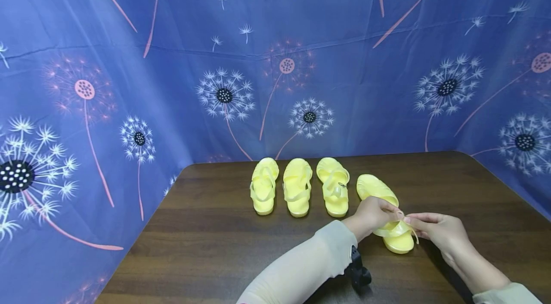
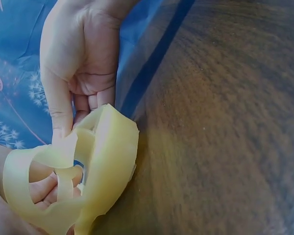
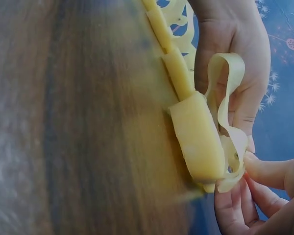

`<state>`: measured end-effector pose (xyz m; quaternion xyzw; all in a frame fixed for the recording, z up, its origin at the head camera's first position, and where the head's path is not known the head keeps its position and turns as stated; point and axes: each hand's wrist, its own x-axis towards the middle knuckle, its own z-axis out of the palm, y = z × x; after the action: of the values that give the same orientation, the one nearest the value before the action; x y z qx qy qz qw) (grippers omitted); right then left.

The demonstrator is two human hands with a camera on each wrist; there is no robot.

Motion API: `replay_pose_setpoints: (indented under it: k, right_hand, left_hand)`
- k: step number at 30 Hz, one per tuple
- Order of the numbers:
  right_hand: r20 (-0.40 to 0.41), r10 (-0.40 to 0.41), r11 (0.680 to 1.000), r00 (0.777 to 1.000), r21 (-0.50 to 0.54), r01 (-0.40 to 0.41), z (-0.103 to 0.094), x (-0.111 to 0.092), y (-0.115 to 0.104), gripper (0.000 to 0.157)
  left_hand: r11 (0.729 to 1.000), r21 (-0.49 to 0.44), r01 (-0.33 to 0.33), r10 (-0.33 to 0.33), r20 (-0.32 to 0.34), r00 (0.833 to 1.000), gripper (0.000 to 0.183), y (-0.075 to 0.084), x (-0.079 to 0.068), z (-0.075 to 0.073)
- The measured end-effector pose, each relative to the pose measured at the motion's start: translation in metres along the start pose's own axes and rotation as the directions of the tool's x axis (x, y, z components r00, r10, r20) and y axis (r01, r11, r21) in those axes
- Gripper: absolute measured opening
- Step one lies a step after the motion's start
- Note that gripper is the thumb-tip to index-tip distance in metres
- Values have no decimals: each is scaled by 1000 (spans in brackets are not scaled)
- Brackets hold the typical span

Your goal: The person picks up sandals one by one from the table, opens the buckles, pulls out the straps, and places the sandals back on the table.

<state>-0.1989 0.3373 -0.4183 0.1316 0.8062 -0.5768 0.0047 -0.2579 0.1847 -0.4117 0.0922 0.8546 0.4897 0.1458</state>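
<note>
A pale yellow jelly sandal [image 1: 398, 244] lies at the right of the row, its toe angled to the far left. My left hand [image 1: 373, 216] reaches over its middle and pinches the ankle strap. From the right side, my right hand [image 1: 445, 233] pinches the same strap, thumb and fingertips close to the left fingertips. The strap [image 3: 230, 98] stands up in a loop above the heel in the right wrist view. In the left wrist view, the sandal's heel [image 2: 115, 156] shows between both hands. The fingertips partly hide where the strap is held.
Three more yellow sandals stand side by side to the left: a far-left one [image 1: 263, 201], a middle one [image 1: 297, 204] and a third [image 1: 336, 206] with a small metal buckle. All rest on a dark wooden table [image 1: 206, 237]. A blue dandelion-print cloth [image 1: 353, 79] hangs behind.
</note>
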Motion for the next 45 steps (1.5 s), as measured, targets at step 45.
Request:
replay_pose_setpoints:
  k: [45]
  right_hand:
    - [-15,-2,995,1000,-99,1,0,-1,-4,40]
  left_hand:
    - [1000,11,11,-11,-11,1000,9,3,2,1]
